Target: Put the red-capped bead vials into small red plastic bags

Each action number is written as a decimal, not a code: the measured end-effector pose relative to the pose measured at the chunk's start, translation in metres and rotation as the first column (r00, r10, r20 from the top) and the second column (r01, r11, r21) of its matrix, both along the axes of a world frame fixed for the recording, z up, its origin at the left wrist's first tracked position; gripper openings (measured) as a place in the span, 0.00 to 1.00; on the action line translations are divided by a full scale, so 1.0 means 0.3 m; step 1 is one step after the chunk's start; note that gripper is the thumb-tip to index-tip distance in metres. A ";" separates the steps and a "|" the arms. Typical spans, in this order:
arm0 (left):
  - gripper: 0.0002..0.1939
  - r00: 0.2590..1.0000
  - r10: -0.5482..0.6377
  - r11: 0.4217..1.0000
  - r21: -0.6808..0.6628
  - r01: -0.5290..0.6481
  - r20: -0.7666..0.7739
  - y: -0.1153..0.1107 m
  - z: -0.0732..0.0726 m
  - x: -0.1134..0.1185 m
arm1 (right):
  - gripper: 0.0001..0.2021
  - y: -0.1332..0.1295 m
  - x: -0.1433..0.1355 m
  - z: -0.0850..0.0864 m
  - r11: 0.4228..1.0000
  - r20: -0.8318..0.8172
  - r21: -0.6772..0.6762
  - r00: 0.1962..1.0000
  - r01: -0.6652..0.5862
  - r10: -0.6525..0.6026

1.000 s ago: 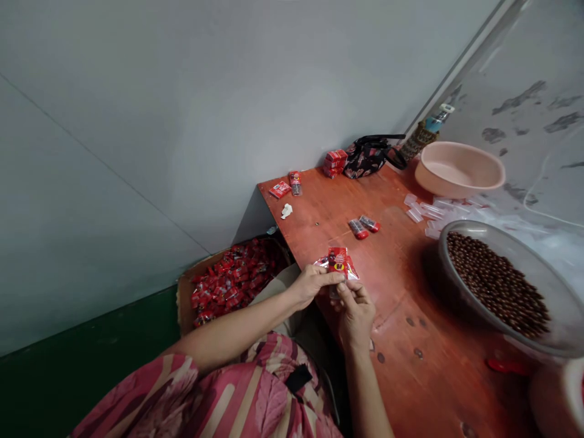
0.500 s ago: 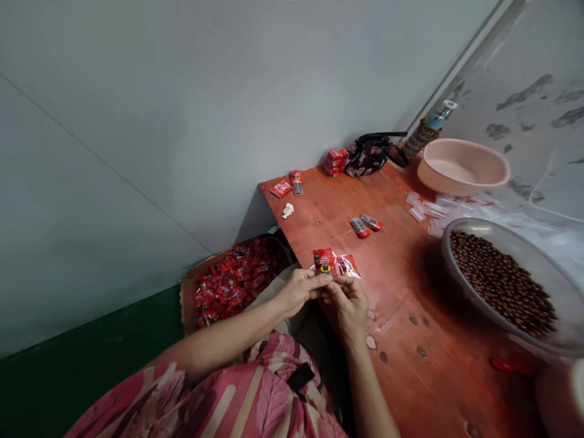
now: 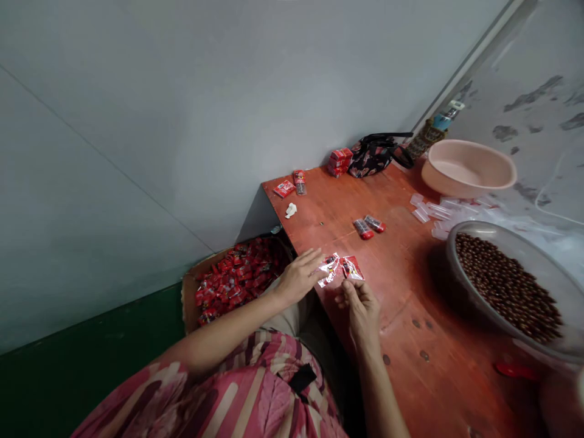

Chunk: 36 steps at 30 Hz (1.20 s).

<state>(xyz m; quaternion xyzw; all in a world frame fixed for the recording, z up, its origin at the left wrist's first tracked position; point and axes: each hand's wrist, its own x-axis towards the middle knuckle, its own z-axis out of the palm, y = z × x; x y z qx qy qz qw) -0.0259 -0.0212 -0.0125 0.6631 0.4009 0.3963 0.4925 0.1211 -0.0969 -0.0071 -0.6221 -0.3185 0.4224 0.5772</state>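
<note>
My left hand (image 3: 300, 277) lies palm down with its fingers stretched out, its fingertips at the left edge of a shiny red plastic packet (image 3: 330, 271) near the table's front left edge. Glare hides much of this packet's print. Just to its right is a second red packet (image 3: 353, 267). My right hand (image 3: 362, 304) is at that packet's lower edge, thumb and fingers pinched together. Whether anything small sits between those fingertips is hidden.
On the red table (image 3: 401, 261) are two filled tubes (image 3: 368, 227), stacked red boxes (image 3: 340, 162), a black flowered bag (image 3: 371, 155), a pink basin (image 3: 469, 167), clear plastic pieces (image 3: 440, 212) and a bowl of brown beads (image 3: 508, 286). A carton (image 3: 189, 298) of red packets stands lower left.
My hands have moved apart. The red packet they held together is now lower, beside the left fingertips. My left fingers have straightened, and my right hand has shifted slightly right.
</note>
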 end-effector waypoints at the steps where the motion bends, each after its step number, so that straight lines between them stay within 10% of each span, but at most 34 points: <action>1: 0.18 0.996 -0.032 0.993 0.107 0.041 -0.084 0.018 -0.006 0.027 | 0.11 -0.001 0.003 -0.001 1.000 0.015 0.000 1.000 -0.010 0.010; 7: 0.10 0.954 -0.028 0.954 0.275 0.115 -0.300 0.066 -0.071 0.090 | 0.10 0.004 0.037 -0.004 0.997 0.082 -0.003 0.994 -0.078 0.078; 17: 0.09 0.991 -0.002 0.984 0.179 0.025 -0.133 0.078 -0.093 0.131 | 0.11 0.081 0.062 -0.015 0.997 0.291 0.022 0.955 -0.070 0.060; 26: 0.08 0.994 0.015 0.999 0.033 -0.019 0.112 0.026 0.014 0.110 | 0.20 0.113 0.017 -0.004 0.994 -0.007 0.106 1.000 0.024 -0.024; 33: 0.13 0.984 -0.034 0.901 -0.420 0.107 0.177 0.050 0.049 0.085 | 0.20 0.162 0.062 0.043 0.977 -0.039 0.060 0.977 -0.207 0.209; 36: 0.17 0.967 -0.109 0.798 -0.560 0.224 0.231 0.080 0.006 0.077 | 0.17 0.204 0.122 0.050 0.918 0.222 -0.056 0.892 -0.392 0.394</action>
